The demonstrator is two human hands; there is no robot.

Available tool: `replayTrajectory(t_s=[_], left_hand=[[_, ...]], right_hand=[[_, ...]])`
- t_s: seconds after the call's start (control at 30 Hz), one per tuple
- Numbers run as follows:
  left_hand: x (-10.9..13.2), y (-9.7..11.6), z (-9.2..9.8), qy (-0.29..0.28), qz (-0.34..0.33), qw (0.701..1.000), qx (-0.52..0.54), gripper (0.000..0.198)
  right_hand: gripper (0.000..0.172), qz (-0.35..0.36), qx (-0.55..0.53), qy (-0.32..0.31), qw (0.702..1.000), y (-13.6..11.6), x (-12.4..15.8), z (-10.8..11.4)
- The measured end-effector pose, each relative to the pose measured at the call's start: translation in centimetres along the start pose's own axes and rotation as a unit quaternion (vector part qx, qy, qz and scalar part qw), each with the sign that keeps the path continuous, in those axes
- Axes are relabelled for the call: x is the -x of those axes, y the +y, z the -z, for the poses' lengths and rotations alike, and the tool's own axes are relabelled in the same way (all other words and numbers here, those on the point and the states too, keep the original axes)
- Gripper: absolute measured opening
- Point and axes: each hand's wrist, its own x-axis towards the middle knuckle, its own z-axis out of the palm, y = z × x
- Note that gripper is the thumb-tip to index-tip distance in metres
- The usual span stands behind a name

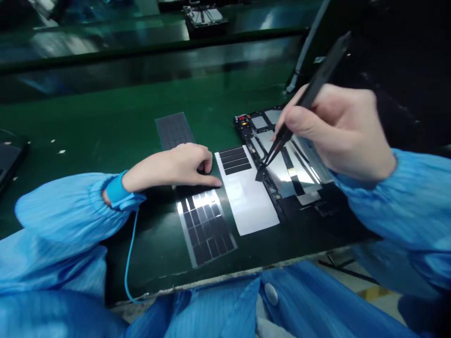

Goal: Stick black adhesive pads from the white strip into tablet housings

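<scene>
Black tweezers (311, 106) are gripped in the right hand (334, 131), tips held at the left edge of an opened device frame (259, 124), which lies toward the table's right side. The left hand (169, 166) is rested on the green-topped table (105, 117), fingertips touching a white backing sheet (243, 202) carrying black strips (234, 161). Sheets of dark pads are laid out: one (206, 230) toward the near edge, one (174, 131) beyond the left hand. A blue wrist strap (118, 190) is worn on the left wrist, its cord (129, 263) run down over the near edge.
</scene>
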Motion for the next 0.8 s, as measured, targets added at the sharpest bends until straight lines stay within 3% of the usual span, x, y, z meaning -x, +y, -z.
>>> replayTrajectory(t_s=[0.13,0.2,0.37,0.8], left_hand=[[-0.8,2.7,-1.7,0.197,-0.053,0.978,0.045,0.013],[-1.2,3.6,-3.1,0.234,-0.102,0.966,0.042,0.008],[-1.6,3.7,-4.8,0.204,-0.129,0.970,0.040,0.015],[-1.5,3.7,-4.7,0.193,-0.145,0.970,0.020,0.018]], right_hand=[[0.033,-0.120,-0.016,-0.096,0.988,3.2,-1.1,1.0],[0.039,-0.147,-0.031,-0.129,0.980,4.7,-1.6,0.5],[0.039,-0.143,-0.024,-0.162,0.976,6.1,-3.0,-0.8],[0.038,-0.084,-0.005,-0.202,0.976,6.5,-4.0,-0.8]])
